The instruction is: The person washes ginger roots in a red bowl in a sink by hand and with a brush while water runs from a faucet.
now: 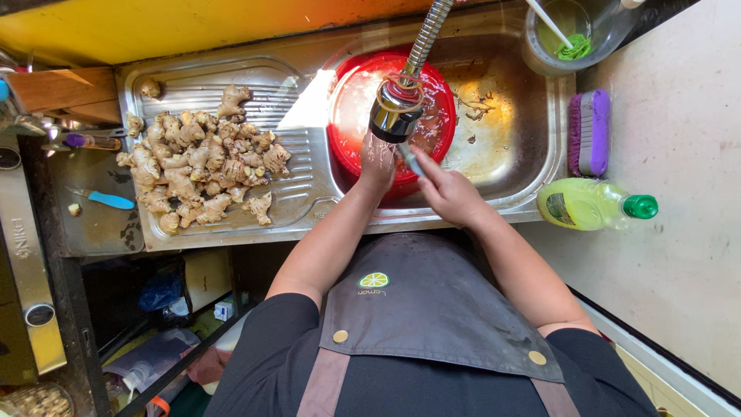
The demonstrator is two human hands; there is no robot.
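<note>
My left hand (377, 164) is over the red basin (347, 139) in the sink, right under the spray faucet head (395, 116). Its fingers curl around a small pale piece that looks like ginger and is mostly hidden by the faucet. My right hand (450, 194) is beside it on the right and grips a small knife (410, 159), with the blade pointing at the left hand's fingers. Water fills the basin. A pile of ginger roots (202, 171) lies on the steel drainboard (301, 193) to the left.
A blue-handled knife (109, 200) lies on a dark tray at far left. On the right counter are a purple scrub brush (590, 131) and a yellow-green soap bottle (590, 204) on its side. A tub with a green scourer (573, 48) sits at the sink's back right corner.
</note>
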